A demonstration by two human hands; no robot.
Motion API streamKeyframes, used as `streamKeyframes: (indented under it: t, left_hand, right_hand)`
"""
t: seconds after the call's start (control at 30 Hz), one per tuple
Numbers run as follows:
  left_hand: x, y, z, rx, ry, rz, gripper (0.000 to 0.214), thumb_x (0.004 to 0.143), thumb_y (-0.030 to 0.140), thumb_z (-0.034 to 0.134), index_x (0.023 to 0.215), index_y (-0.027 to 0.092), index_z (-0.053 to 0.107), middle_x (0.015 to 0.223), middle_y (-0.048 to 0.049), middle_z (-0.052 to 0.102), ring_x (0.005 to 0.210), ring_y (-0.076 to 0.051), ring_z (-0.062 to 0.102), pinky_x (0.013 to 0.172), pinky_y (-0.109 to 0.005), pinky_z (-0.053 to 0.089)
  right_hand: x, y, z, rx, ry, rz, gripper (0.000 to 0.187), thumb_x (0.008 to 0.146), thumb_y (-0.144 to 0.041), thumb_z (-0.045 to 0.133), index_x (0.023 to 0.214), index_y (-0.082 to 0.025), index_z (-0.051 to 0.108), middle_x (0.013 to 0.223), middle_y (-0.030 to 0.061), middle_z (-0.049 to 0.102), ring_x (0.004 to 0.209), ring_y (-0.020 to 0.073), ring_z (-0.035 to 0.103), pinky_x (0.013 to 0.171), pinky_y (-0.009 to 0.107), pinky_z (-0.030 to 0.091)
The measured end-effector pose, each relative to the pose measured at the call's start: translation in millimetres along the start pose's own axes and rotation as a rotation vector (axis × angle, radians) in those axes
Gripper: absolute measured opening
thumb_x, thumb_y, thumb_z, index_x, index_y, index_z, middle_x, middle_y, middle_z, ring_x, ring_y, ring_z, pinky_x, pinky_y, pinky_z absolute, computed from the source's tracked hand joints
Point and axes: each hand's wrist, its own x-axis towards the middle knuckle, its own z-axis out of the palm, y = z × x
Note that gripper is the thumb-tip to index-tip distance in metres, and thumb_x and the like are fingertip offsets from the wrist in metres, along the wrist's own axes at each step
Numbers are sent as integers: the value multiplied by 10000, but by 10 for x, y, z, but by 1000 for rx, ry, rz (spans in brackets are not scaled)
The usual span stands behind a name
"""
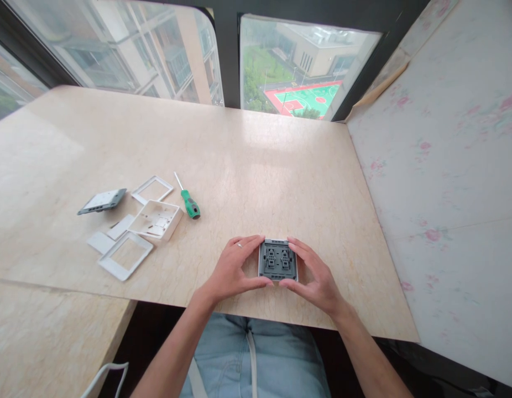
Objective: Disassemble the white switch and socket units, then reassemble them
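A square wall switch (278,261) with a dark grey inner face and a thin white edge sits near the front of the counter. Two rocker mounts show side by side on its face. My left hand (237,265) grips its left side, fingers at the far corner and thumb along the near edge. On the opposite side, my right hand (316,271) holds it the same way, thumb near and fingers far. Both thumbs almost meet at the near edge. Whether the switch rests on the counter or is slightly raised, I cannot tell.
Left of my hands lie a green-handled screwdriver (190,203), a white back box (156,219), white frames (125,255) (152,189), white flat plates (102,242) and another grey switch module (102,201). Windows (309,66) stand behind the counter; a flowered wall (442,182) bounds the right.
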Motion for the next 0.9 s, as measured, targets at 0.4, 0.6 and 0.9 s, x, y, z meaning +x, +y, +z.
streamKeyframes:
  t: [0.4,0.6,0.9]
  left_hand:
    - [0,3,3,6,-6,-15,925,713,649,787,1477,263,437,1414,-146,604,1290,-321,576,1119,-522,379]
    - [6,25,-7,-1,-2,-24,905,718,649,781,1469,268,451,1407,-140,611,1282,-322,583,1114,-519,387]
    - [3,23,-1,-5,5,5,947,713,693,756,1479,244,429,1407,-157,605,1289,-334,578,1113,-521,382]
  right_hand:
    - [-12,19,15,-8,10,5,773,839,-412,772,1507,-274,408,1466,153,556,1356,319,538,1109,540,478]
    - [-14,22,14,-11,11,5,765,843,-401,768,1507,-272,411,1464,153,558,1348,321,546,1101,540,484]
    - [-17,22,14,-16,-1,3,780,846,-397,767,1518,-281,389,1474,150,545,1367,321,525,1111,545,472]
